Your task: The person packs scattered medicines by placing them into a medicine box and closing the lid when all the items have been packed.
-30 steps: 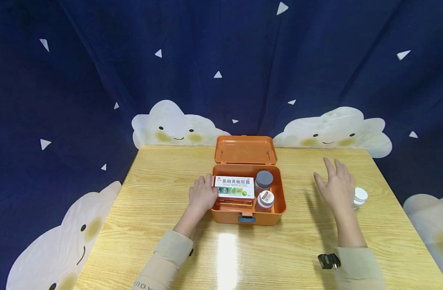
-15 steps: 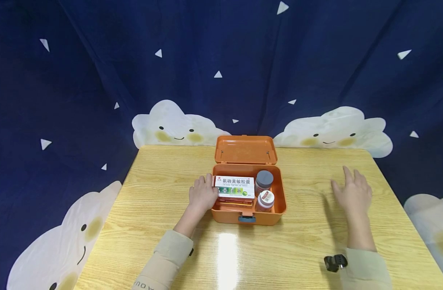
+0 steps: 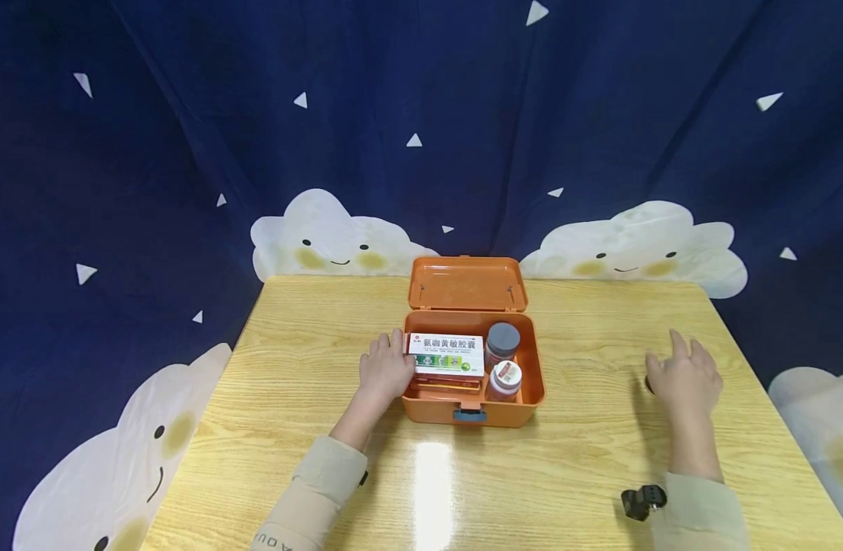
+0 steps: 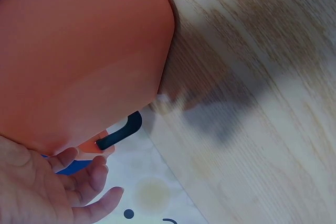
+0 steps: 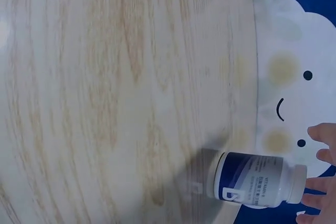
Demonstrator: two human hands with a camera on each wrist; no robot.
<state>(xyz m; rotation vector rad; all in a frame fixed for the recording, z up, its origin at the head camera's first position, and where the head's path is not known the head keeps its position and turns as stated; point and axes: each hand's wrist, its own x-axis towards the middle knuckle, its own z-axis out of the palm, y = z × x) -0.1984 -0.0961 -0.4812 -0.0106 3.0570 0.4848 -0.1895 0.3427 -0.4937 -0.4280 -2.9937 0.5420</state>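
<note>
My left hand [image 3: 385, 372] holds the left rim of an orange storage box [image 3: 421, 415], its thumb over the edge; in the left wrist view, loosely curled fingers [image 4: 90, 183] hang outside the wall. Inside lie a white medicine carton [image 3: 449, 356] with another underneath, a grey-capped bottle [image 3: 501, 343] and a white-capped bottle [image 3: 505, 380]. My right hand [image 3: 686, 383] is at a white pill bottle [image 5: 257, 179] with a blue label, hidden beneath it in the head view. In the right wrist view, spread fingers lie beside and behind the cap [image 5: 297, 183]; contact is unclear.
The box's lid [image 3: 468, 285] stands tilted back towards the curtain [image 3: 476, 115]. A blue latch [image 3: 470, 415] is on its front. White cloud shapes [image 3: 635, 249] border the wooden table [image 3: 304, 321]. Beside my right thumb shows a small dark patch [image 3: 648, 385], unclear.
My right hand has moved right and slightly nearer to me, over the white pill bottle, which was visible beside it a second ago. The left hand and the orange storage box stay put.
</note>
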